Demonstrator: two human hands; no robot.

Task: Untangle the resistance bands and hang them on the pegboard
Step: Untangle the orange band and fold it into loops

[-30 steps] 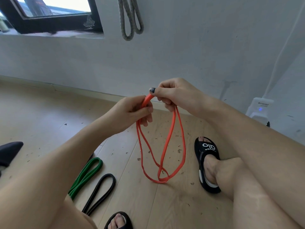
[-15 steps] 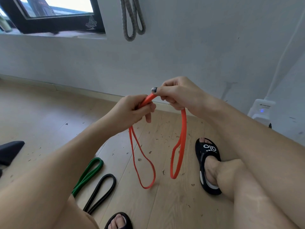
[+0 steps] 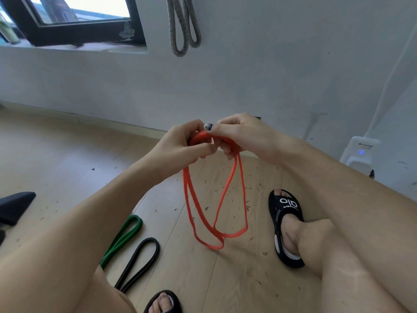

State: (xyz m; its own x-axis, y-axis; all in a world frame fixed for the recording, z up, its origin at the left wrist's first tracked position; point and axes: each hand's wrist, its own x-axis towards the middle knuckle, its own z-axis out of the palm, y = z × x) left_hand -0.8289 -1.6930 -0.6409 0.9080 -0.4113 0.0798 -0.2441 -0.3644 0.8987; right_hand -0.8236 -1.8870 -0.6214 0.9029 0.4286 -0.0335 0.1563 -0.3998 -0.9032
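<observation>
Above the wooden floor (image 3: 67, 154), in front of the white wall (image 3: 270, 75), both hands meet at the top of the orange band (image 3: 241, 190). The left hand (image 3: 178, 147) has its fingers curled tight round the bunched top, and the right hand (image 3: 239, 132) pinches the same bunch between thumb and fingers, so the two hands touch. Below them the band hangs in two loops that cross near the bottom, just clear of the floor.

To do this well, I would keep one hand fixed on the top and let the other follow a single strand down to the crossing, then turn that loop out rather than pull.

Room is good: open floor lies below the band, with the sandal (image 3: 285, 227) to its right and the green band (image 3: 126, 236) and black band (image 3: 140, 260) lying to its left. A grey band (image 3: 184, 26) hangs on the wall above.
</observation>
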